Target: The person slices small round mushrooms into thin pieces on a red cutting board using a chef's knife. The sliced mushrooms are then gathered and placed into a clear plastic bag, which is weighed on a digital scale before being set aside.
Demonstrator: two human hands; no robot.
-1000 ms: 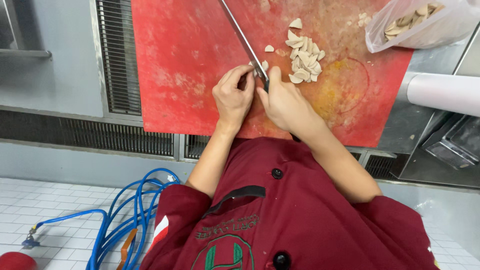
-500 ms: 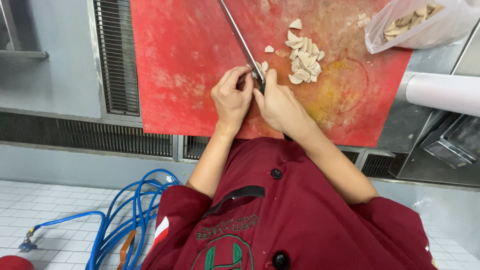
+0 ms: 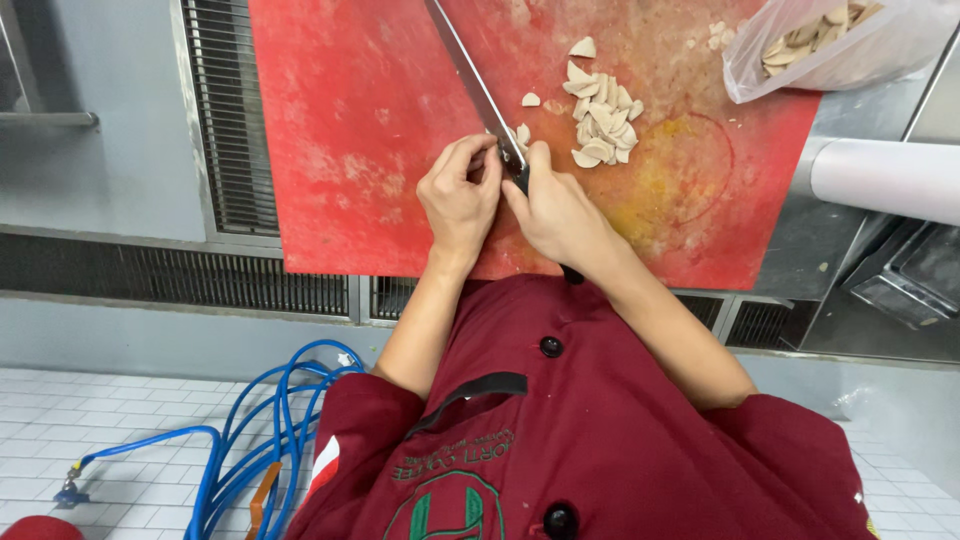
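Together, the right hand (image 3: pixel 560 215) grips a knife (image 3: pixel 480 90) while the left hand (image 3: pixel 458 195) pinches a pale piece (image 3: pixel 522 135) beside the blade, slices (image 3: pixel 598 120) heaped just beyond.

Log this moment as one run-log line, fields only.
left hand: steadying piece at blade | right hand: gripping knife | red cutting board: pale slices piled right of blade | plastic bag: more pieces

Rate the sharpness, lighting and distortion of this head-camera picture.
Head view: even, soft light, faint shadows; the knife, the slices and both hands, left hand and right hand, look sharp; wide-angle bending at the edges; mild glare on the plastic bag.
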